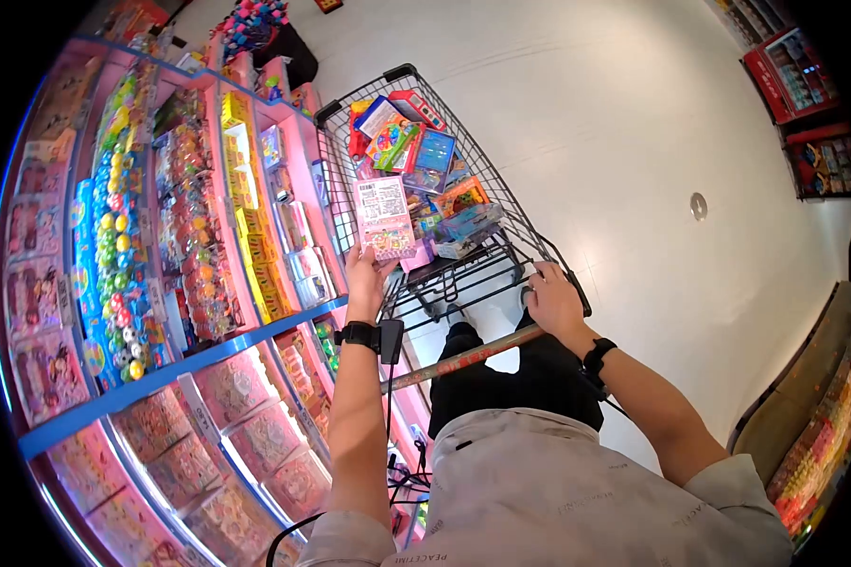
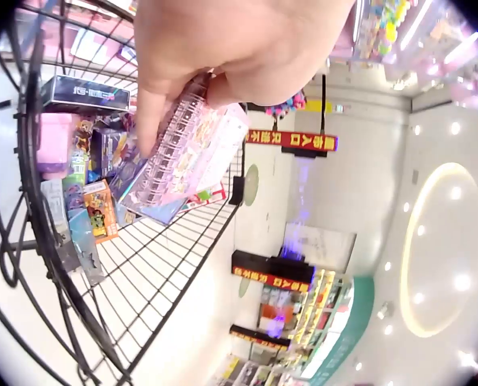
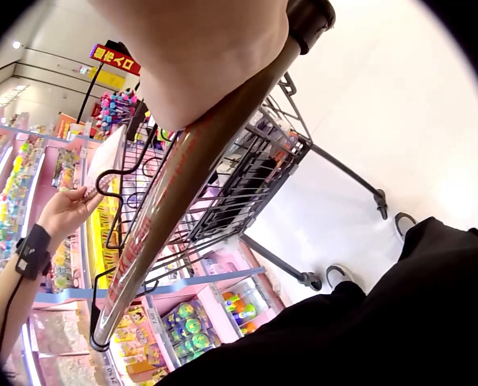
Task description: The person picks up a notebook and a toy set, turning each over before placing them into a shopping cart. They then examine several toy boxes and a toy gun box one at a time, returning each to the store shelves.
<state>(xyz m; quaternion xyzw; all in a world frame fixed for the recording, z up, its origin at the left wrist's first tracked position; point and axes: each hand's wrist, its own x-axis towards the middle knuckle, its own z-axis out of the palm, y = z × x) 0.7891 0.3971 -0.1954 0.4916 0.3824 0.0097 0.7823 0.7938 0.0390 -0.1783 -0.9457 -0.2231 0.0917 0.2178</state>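
Note:
My left hand (image 1: 366, 279) pinches a pink spiral notebook (image 1: 385, 215) by its near edge, over the left side of the shopping cart (image 1: 536, 231). A printed panel with a barcode and small text faces up on it. The left wrist view shows the notebook's coil binding (image 2: 168, 157) right beside my fingers. My right hand (image 1: 553, 300) grips the cart handle (image 3: 171, 193) near its right end; the fingertips are hidden in the right wrist view. Below the notebook, the basket holds several boxed and packaged goods, including an orange package (image 1: 463, 196) and a blue box (image 1: 435, 149).
Pink shelves with a blue edge (image 1: 184, 364) run close along the left, stocked with colourful packaged toys and yellow boxes (image 1: 260, 255). Pale floor (image 1: 624, 142) stretches to the right. A rack of bright packets (image 1: 823, 454) stands at the lower right, and a red display cabinet (image 1: 794, 80) farther off.

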